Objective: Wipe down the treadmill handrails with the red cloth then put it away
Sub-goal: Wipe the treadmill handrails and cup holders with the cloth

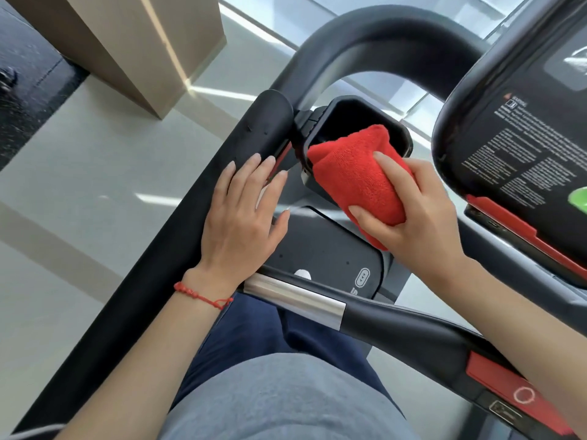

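Left hand (pixel 243 217) flat on handrail (pixel 178 223); right hand (pixel 413 214) grips red cloth (pixel 352 173).

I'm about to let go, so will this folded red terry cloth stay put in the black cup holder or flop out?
The folded red terry cloth looks soft and light, probably floppy. Only its tip is inside the black cup holder; released, it may sag out.

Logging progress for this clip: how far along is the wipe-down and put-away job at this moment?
Late stage, it seems. Wiping itself can't be confirmed from this frame. In hand: the right hand grips the folded red cloth, its far end already over the rim of the black holder beside the console; the left hand rests flat on the left handrail. Left: push the cloth fully in and let go.
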### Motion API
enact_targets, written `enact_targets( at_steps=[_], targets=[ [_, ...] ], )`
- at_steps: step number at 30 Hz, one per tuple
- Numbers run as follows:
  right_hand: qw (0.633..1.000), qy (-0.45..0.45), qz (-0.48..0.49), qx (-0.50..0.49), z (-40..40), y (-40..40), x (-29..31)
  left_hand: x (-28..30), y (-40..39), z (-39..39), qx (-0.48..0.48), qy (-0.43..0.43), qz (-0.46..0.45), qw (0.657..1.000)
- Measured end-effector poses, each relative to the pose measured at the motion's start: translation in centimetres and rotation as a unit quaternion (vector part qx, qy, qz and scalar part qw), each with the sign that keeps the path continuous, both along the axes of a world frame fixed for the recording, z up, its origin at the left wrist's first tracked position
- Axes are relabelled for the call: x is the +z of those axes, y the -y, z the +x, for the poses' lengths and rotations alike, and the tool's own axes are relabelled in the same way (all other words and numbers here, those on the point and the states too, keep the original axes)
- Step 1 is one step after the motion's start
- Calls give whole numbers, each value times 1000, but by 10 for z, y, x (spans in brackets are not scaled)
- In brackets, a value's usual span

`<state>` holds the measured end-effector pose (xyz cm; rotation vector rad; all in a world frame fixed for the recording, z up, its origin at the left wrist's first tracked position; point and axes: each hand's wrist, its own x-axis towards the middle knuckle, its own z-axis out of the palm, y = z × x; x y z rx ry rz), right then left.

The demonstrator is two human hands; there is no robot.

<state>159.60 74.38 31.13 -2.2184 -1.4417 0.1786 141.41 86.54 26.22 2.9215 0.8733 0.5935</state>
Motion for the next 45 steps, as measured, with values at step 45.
enact_targets(
  at_steps=[45],
  targets=[
    [997,-31,11,-71,9,2,2,10,-10,5,-18,1,-52,999]
  ],
)
